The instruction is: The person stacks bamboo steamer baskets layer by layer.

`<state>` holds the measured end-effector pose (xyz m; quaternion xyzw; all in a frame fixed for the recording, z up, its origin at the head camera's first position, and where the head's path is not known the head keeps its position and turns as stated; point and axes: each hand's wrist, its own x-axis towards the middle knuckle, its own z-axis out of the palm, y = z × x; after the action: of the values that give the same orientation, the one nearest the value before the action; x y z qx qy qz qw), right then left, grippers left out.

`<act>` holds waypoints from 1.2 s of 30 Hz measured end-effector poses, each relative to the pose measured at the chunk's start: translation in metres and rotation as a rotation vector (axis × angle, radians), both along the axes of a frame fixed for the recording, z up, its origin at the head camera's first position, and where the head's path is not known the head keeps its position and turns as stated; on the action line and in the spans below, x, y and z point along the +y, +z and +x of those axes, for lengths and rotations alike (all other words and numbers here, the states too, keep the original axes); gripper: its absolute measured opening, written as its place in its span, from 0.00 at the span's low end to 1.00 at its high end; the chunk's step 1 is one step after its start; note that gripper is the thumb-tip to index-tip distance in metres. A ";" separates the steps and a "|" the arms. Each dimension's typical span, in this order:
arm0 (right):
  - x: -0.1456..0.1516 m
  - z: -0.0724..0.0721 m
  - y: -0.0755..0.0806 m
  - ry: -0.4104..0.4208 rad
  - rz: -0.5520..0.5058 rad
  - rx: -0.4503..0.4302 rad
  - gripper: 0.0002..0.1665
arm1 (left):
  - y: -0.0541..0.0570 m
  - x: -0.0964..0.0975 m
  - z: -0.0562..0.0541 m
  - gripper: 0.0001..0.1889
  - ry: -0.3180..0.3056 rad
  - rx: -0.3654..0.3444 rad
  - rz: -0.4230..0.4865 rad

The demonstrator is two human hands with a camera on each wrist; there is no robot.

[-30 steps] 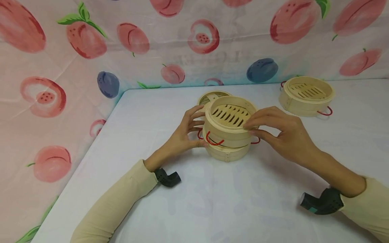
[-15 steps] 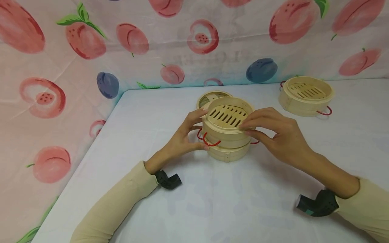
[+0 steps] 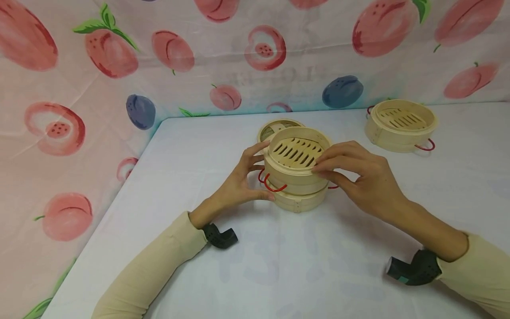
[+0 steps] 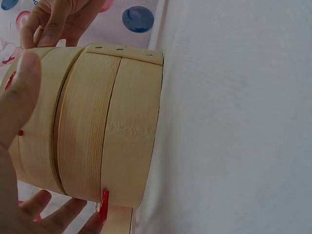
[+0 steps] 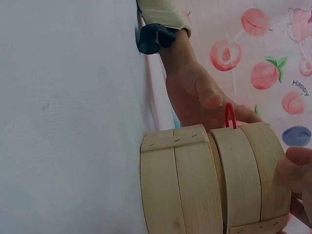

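Observation:
Two small round bamboo steamer baskets are stacked on the white table. The upper basket (image 3: 296, 181) has a slotted base and a red loop handle (image 3: 275, 189) at its front left. It sits over the lower basket (image 3: 299, 205), with a thin dark seam between them in the left wrist view. My right hand (image 3: 366, 173) pinches the upper basket's near right rim between thumb and fingers. On the left side, my left hand (image 3: 238, 180) curves round the stack, thumb by the seam at the front and fingers toward the back.
Directly behind the stack lies a round bamboo piece (image 3: 280, 124) with a crossing strap, partly hidden. Another steamer basket (image 3: 399, 141) with red handles stands at the back right. A fruit-print cloth (image 3: 303, 48) hangs along the back and left.
The upper basket has come down and slightly left onto the lower one, and its front handle has shifted left. My right hand moved left with it; my left hand stays nearly in place.

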<state>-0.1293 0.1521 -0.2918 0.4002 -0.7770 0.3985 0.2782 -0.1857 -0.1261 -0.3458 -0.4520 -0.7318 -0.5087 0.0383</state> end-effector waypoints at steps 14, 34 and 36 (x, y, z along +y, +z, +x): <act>-0.002 0.000 -0.002 0.001 -0.030 0.002 0.25 | 0.001 0.002 0.002 0.58 0.049 -0.027 -0.003; -0.008 0.006 0.005 -0.042 0.004 0.002 0.23 | 0.001 0.003 0.003 0.57 0.048 -0.036 0.008; -0.009 0.007 0.005 -0.051 0.002 0.005 0.23 | 0.001 0.003 0.002 0.57 0.050 -0.043 0.005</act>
<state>-0.1221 0.1431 -0.2870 0.3817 -0.7865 0.3895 0.2898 -0.1833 -0.1235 -0.3446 -0.4225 -0.7422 -0.5189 0.0364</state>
